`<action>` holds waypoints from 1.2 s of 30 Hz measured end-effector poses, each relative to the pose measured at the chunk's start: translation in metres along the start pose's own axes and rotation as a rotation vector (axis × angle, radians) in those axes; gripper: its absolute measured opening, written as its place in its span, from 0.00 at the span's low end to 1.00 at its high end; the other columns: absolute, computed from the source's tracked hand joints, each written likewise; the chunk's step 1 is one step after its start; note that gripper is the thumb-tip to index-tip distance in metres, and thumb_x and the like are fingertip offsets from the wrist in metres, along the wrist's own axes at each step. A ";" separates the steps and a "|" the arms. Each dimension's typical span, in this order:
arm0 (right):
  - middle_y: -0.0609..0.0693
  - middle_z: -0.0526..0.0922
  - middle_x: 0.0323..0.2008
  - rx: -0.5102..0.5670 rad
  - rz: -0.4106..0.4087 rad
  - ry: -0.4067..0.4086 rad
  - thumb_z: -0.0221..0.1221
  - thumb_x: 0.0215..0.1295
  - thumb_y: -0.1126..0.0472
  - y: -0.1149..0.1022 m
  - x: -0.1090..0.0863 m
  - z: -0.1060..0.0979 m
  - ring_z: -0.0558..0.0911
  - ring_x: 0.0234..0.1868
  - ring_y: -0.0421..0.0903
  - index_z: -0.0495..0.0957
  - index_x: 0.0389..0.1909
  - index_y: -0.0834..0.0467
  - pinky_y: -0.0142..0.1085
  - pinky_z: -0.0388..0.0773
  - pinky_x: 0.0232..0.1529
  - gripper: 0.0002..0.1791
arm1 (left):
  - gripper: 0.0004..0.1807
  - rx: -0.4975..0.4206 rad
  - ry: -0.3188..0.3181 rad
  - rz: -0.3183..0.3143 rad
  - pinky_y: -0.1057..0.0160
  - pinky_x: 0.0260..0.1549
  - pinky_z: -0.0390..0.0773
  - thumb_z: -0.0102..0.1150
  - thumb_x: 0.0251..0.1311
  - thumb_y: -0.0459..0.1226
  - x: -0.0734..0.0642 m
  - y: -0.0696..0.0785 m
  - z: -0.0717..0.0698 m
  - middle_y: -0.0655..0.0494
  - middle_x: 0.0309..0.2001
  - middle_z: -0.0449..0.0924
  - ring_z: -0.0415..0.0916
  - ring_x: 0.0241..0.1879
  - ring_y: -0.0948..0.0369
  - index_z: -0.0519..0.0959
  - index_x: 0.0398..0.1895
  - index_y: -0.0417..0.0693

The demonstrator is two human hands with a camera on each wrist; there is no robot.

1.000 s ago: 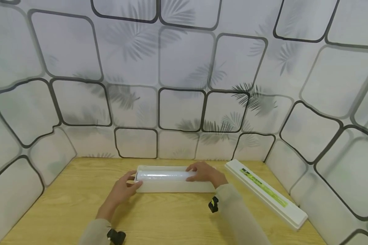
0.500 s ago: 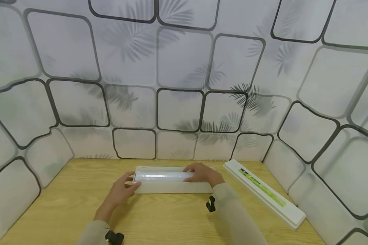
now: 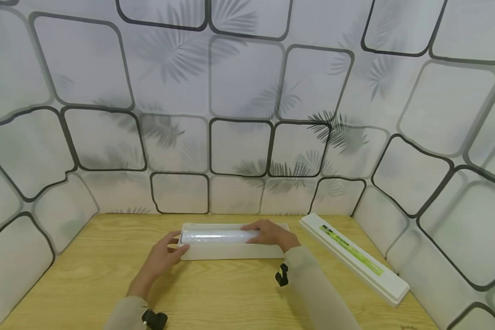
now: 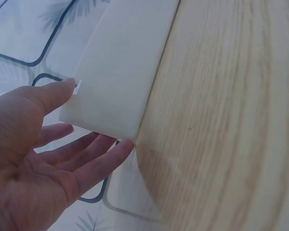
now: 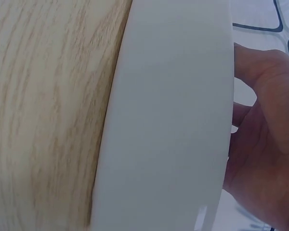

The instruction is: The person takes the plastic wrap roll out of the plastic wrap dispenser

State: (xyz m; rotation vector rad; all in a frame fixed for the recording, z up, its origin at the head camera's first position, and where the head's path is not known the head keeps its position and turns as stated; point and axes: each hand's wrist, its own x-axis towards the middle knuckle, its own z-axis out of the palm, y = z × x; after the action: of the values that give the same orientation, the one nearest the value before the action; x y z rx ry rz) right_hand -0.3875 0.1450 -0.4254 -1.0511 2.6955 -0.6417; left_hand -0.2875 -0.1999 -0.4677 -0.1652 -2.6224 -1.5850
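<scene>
Wood-grain tabletop (image 3: 218,293), glossy whitish roll (image 3: 216,236) in white box (image 3: 231,252), right hand (image 3: 270,233) gripping roll, left hand (image 3: 165,252) relaxed, touching box

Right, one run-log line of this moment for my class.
left hand: touching left end of white box; right hand: gripping shiny roll; roll: inside box; green-labelled white piece: on table, right of box

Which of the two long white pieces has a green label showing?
The lid, slanted at far right; the box holding the roll shows none.
</scene>
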 end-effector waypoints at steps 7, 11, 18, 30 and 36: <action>0.58 0.82 0.65 0.006 -0.032 0.042 0.66 0.70 0.56 0.001 -0.002 0.003 0.82 0.63 0.58 0.78 0.67 0.56 0.52 0.80 0.64 0.25 | 0.32 -0.004 -0.004 -0.004 0.54 0.39 0.90 0.63 0.71 0.38 0.000 0.001 0.000 0.23 0.61 0.74 0.84 0.51 0.39 0.66 0.72 0.33; 0.58 0.83 0.63 -0.005 -0.051 0.062 0.66 0.71 0.55 0.000 -0.003 0.004 0.83 0.62 0.57 0.79 0.67 0.56 0.52 0.80 0.64 0.25 | 0.32 -0.005 -0.003 -0.006 0.55 0.39 0.90 0.64 0.71 0.38 0.000 0.001 0.000 0.23 0.61 0.75 0.85 0.51 0.40 0.66 0.72 0.33; 0.56 0.83 0.63 -0.015 -0.058 0.087 0.65 0.71 0.53 -0.002 -0.001 0.006 0.84 0.61 0.55 0.79 0.67 0.55 0.51 0.81 0.64 0.25 | 0.32 0.030 0.006 -0.007 0.56 0.38 0.90 0.63 0.71 0.38 -0.001 0.002 -0.004 0.24 0.61 0.75 0.84 0.52 0.40 0.66 0.72 0.34; 0.51 0.82 0.66 0.006 -0.014 0.107 0.65 0.71 0.51 -0.012 0.012 0.016 0.84 0.47 0.46 0.79 0.67 0.49 0.47 0.82 0.58 0.25 | 0.33 0.050 0.012 -0.018 0.56 0.38 0.90 0.62 0.72 0.39 -0.003 -0.005 -0.019 0.23 0.62 0.74 0.84 0.51 0.41 0.65 0.73 0.33; 0.51 0.82 0.65 0.001 0.033 0.088 0.65 0.70 0.48 -0.021 0.015 0.013 0.75 0.33 0.43 0.78 0.68 0.46 0.41 0.78 0.45 0.27 | 0.34 0.034 -0.008 -0.030 0.56 0.39 0.90 0.62 0.72 0.39 -0.004 -0.007 -0.026 0.22 0.63 0.72 0.84 0.52 0.40 0.63 0.74 0.32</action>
State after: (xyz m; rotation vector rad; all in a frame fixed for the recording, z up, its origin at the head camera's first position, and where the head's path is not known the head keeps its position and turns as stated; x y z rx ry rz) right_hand -0.3815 0.1168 -0.4274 -0.9985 2.7807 -0.6986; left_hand -0.2840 -0.2261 -0.4624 -0.1308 -2.6690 -1.5504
